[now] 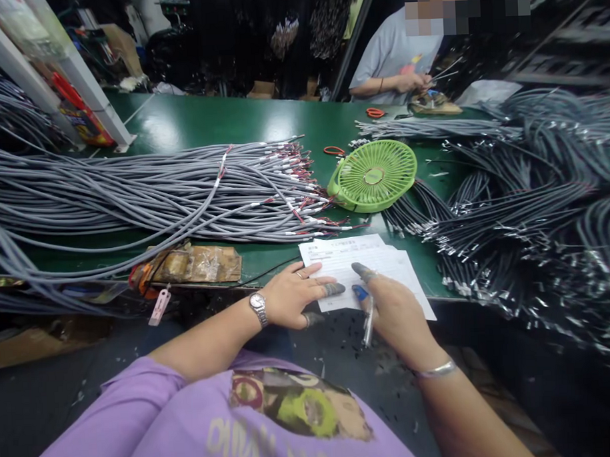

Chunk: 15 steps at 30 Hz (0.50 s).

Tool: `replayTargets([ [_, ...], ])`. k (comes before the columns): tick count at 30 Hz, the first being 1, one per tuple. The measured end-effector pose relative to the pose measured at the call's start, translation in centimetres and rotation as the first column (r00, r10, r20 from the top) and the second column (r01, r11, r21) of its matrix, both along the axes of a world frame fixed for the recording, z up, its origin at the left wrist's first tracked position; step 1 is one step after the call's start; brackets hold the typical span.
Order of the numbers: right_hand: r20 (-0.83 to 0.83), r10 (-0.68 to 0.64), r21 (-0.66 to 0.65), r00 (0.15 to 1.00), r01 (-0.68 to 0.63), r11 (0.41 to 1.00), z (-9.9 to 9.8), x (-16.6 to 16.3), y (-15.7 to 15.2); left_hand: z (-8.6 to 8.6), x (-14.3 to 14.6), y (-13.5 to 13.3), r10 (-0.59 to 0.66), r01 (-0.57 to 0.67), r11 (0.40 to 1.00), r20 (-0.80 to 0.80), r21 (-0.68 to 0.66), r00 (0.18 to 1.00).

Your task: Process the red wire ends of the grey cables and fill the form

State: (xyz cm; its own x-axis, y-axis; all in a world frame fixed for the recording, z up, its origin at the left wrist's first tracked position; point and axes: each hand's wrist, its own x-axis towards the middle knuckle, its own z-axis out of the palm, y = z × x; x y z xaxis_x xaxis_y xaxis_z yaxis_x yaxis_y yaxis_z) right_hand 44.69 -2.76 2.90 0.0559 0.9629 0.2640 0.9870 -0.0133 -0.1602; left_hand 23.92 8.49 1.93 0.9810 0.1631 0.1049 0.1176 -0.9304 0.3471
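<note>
My left hand (297, 292) lies with fingers spread over the left edge of some printed white paper sheets (331, 259). It wears a ring, grey finger covers and a wristwatch (258, 308). Over the right part of the sheets, my right hand (398, 312) is closed on a slim, silvery-clear pen (369, 325), whose rear end sticks out toward me. The pen's tip is hidden by the fingers. Grey and blue covers sit on that hand's fingertips, and a silver bangle (440, 369) is round the wrist.
Grey cables (158, 187) with stripped ends spread across the green table (181, 119) at left. A green fan (376, 176) stands beyond the sheets. Dark cables (524, 207) pile up at right. A taped cardboard piece (201, 264) lies at the near edge. Across the table, a person (394, 59) handles something.
</note>
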Motion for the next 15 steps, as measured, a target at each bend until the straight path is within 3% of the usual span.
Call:
replayTargets([
  [3, -0.176, -0.118, -0.001, 0.977, 0.119, 0.993, 1.4, 0.3, 0.9, 0.4, 0.0, 0.0, 0.001, -0.001, 1.0, -0.026, 0.0, 1.0],
  [6, -0.438, -0.149, 0.045, 0.886, 0.187, 0.981, 2.8, 0.1, 2.4, 0.5, 0.0, 0.0, 0.002, -0.002, 1.0, -0.031, -0.001, 1.0],
  [10, -0.79, -0.093, 0.043, 0.606, 0.206, 0.978, 3.4, 0.1, 5.2, 0.3, 0.0, 0.1, 0.0, 0.0, 1.0, -0.02, -0.012, 1.0],
  [12, -0.869, -0.078, 0.027, 0.488, 0.206, 0.978, 3.0, 0.3, 6.6, 0.2, 0.0, 0.1, -0.001, 0.0, 1.0, -0.012, -0.018, 1.0],
  [15, -0.918, -0.098, -0.009, 0.385, 0.226, 0.974, 1.8, 0.7, 7.9, 0.0, 0.1, 0.1, 0.002, -0.003, 0.999, -0.007, -0.036, 1.0],
])
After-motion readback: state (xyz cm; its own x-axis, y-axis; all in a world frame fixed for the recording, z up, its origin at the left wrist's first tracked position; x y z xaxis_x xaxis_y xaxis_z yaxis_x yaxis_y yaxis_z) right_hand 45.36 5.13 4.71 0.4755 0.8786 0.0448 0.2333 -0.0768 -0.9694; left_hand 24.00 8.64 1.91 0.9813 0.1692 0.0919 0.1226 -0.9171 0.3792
